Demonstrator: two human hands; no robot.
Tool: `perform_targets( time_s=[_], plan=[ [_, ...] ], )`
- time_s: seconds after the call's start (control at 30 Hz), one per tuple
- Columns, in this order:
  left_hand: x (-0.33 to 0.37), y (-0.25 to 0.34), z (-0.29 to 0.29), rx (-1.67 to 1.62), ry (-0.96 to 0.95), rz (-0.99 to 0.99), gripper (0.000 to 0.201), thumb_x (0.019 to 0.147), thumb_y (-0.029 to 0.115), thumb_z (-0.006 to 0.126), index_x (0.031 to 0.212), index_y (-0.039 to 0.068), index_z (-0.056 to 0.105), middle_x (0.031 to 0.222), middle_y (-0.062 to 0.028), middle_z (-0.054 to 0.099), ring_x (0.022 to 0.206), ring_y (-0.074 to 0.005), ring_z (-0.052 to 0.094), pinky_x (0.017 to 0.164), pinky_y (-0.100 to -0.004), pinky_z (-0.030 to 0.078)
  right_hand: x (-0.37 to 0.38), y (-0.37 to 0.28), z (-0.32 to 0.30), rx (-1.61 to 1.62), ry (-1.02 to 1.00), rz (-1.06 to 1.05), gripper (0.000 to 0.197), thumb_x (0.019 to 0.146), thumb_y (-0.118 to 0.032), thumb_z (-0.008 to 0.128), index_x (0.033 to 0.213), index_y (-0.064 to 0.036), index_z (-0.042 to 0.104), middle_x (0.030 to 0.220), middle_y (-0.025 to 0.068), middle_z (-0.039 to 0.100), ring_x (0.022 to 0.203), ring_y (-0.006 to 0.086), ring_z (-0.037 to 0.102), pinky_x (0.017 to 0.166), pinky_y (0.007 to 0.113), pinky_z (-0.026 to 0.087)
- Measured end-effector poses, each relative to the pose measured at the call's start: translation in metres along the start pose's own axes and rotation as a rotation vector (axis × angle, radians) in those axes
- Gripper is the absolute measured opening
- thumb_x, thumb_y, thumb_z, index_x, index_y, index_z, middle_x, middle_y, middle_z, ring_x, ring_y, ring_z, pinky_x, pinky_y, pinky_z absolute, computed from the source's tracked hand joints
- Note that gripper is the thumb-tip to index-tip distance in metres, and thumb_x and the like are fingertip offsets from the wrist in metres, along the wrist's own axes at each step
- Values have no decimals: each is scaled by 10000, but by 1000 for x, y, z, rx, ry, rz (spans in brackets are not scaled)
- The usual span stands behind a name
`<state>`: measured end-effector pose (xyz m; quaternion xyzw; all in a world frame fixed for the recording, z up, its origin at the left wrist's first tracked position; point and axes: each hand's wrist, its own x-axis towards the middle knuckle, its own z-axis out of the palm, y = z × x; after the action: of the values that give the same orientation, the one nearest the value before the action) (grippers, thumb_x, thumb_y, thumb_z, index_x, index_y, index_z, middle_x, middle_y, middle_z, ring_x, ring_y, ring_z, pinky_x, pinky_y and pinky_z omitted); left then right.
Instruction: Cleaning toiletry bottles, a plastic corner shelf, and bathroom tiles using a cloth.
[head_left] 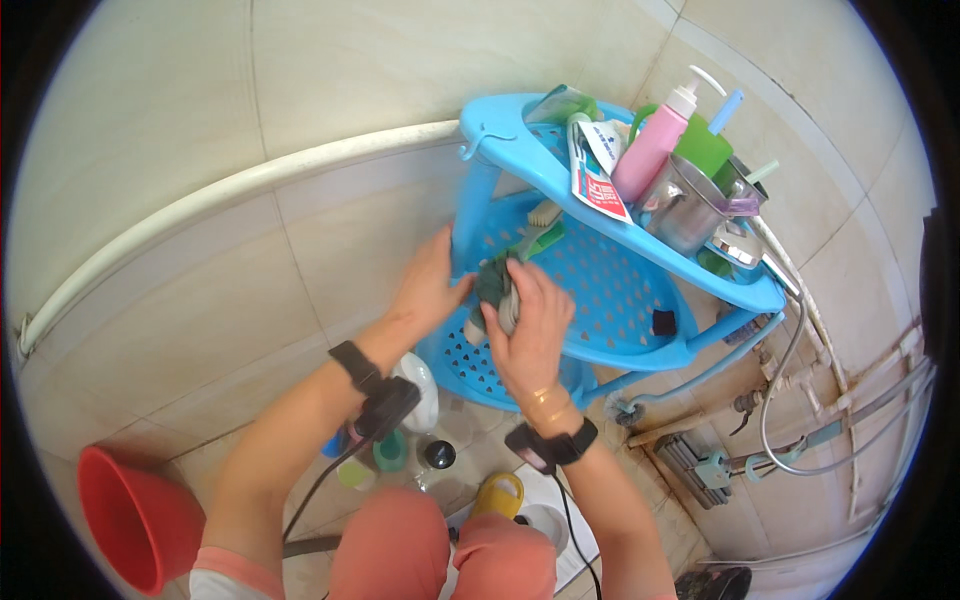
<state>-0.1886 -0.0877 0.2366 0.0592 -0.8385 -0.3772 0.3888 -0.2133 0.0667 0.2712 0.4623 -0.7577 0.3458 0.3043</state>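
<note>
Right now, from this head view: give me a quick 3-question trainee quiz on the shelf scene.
1. True or false: the left hand grips the blue rack by its post.
2. What does the right hand hold? A) dark scrub pad B) pink pump bottle C) red bucket
3. On which shelf does the steel cup stand?

Key: 1 true; 2 A; 3 top shelf.

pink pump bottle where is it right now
In the head view the pink pump bottle stands upper right, on the top tier of the blue corner rack, between a green cup and a squeeze tube.
</note>
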Motion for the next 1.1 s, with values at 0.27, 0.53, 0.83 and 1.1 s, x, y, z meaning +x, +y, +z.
perform_targets(
  time_s=[0.27,0.53,0.83,1.1],
  plan=[
    [10,-20,30,-75,40,-88,391,791,159,553,1130,37,401,899,-239,587,851,-413,555,694,-452,449,73,-8,49,-168,363,-207,563,660,-87,695,1174,-122,467,1047,126,435,957,325,431,811,422,334],
    [5,-10,20,-394,29,-13,323,828,169,530,1109,42,435,995,-221,566,908,-357,545,747,-386,436,61,-2,43,-45,92,-247,478,647,-41,609,1105,-145,520,1032,89,437,909,294,450,768,428,364],
    [11,2,19,-453,-41,-118,276,835,186,515,1048,18,460,909,-195,601,859,-327,569,725,-365,442,43,14,48,-90,-1,-263,512,633,-41,627,1122,-138,515,1045,101,449,882,311,457,751,430,366],
    [3,-18,21,-469,-217,-197,392,799,95,552,1152,22,398,1124,-162,477,1017,-245,472,877,-352,386,22,-1,42,-62,35,-151,513,649,-77,652,1136,-123,500,1083,132,449,943,326,455,784,431,365]
  ],
)
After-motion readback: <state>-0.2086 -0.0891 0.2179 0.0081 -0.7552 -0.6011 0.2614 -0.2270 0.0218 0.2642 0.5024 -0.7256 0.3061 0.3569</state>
